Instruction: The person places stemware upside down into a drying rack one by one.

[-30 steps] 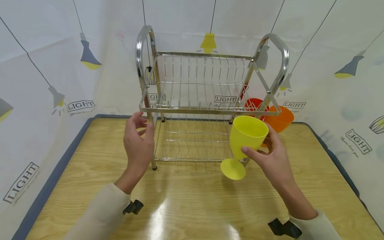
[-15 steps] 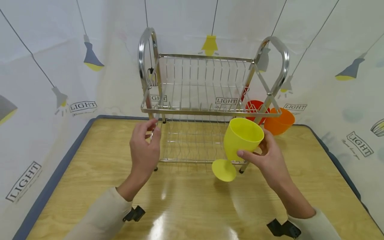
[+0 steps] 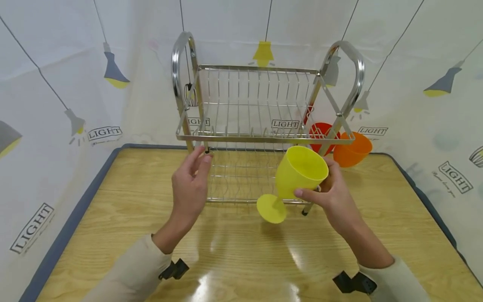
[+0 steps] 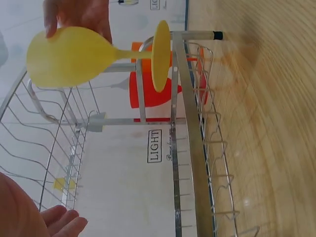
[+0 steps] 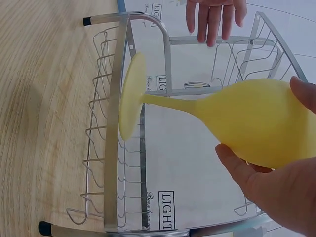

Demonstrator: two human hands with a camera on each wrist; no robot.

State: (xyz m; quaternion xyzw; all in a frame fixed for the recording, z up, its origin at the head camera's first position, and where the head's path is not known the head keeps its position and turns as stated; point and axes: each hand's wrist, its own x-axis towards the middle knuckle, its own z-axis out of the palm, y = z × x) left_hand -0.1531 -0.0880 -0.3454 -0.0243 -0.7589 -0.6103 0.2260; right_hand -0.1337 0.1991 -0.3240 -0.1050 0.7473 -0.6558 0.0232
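A yellow plastic goblet (image 3: 298, 176) with a stem and round foot is held up by my right hand (image 3: 339, 197), thumb on the near side of its bowl. The goblet tilts, its foot toward the lower left, in front of the two-tier metal dish rack (image 3: 245, 139). In the right wrist view the fingers (image 5: 234, 165) lie along the bowl. My left hand (image 3: 190, 184) hovers at the rack's left front with fingers loosely bent and nothing in them. Beyond the rack's right side stand a red goblet (image 3: 320, 131) and an orange goblet (image 3: 352, 150), partly hidden by its frame.
The rack stands on a wooden table (image 3: 234, 260) toward its back edge. Its bent tube handles (image 3: 354, 69) rise at both ends, and the lower wire tier (image 3: 241, 176) sits close over the tabletop. A printed cloth (image 3: 143, 84) hangs behind and at the sides.
My right hand has carried the yellow goblet leftward, across the rack's right front. My left hand has moved right, closer to the goblet.
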